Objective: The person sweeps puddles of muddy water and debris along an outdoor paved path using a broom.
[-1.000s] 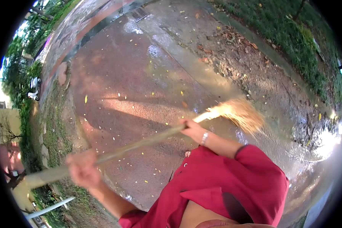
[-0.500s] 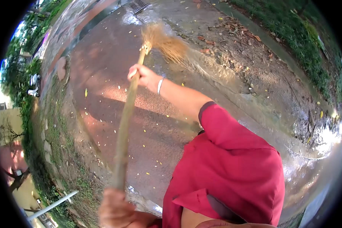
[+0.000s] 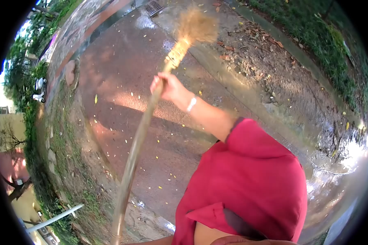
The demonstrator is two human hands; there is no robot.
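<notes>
My right hand, with a pale band on its wrist, is wrapped round the wooden handle of a broom. It grips just below the tied binding. The straw bristles are blurred and fan out at the top of the view, over the wet paving. The handle slants down and left to the bottom edge. Only a strip of my left forearm shows at that edge; my left hand lies outside the view.
Wet reddish paving is dotted with small yellow leaves. Dirt and dead leaves lie beside a curb and grass at the upper right. A drain grate sits at the top. Parked scooters stand at the far left.
The broom head has swung right and up, with my right hand moving right along with it. My left hand has dropped out of view at the bottom, where it was round the handle.
</notes>
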